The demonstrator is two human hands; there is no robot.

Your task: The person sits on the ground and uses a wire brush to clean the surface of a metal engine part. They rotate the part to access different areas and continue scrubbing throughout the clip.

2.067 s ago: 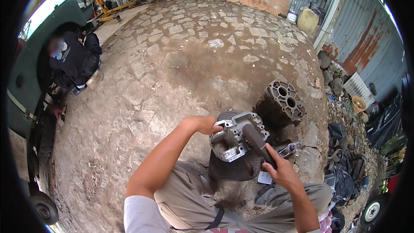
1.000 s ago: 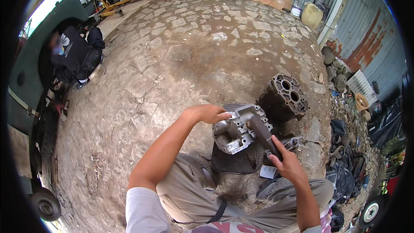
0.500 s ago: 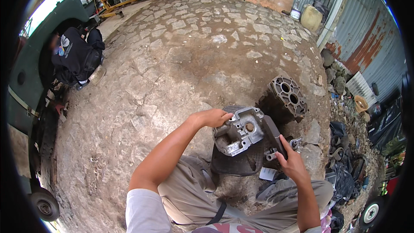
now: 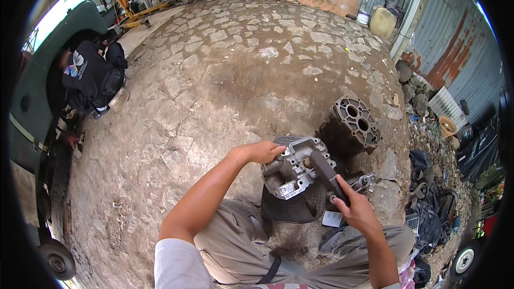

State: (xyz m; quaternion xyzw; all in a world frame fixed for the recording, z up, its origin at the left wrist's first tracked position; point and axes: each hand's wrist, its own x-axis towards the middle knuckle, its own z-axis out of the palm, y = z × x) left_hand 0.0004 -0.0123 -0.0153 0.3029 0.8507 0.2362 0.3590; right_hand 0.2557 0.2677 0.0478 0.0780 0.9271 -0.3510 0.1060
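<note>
A silver cast-metal housing (image 4: 292, 174) with openings and a bolt-holed rim lies tilted on a black padded seat (image 4: 289, 210) in front of my knees. My left hand (image 4: 262, 152) is closed on the housing's far left edge. My right hand (image 4: 355, 206) is wrapped around the handle of a dark brush-shaped tool (image 4: 323, 167). The tool's broad head lies over the right part of the housing; whether it has bristles is hidden. Beyond my right hand, a small metal part with a round end (image 4: 365, 181) shows partly.
A larger dark gearbox casing (image 4: 357, 122) stands on the stone floor just beyond the seat. Black plastic bags and rubble (image 4: 425, 203) line the right side. At the left, another person (image 4: 95, 77) crouches beside a green vehicle (image 4: 24, 96). A white card (image 4: 332, 218) lies near the seat.
My right hand has swung the tool's head leftward, from beside the housing to over its right part. My left hand keeps its hold, and the housing has shifted slightly.
</note>
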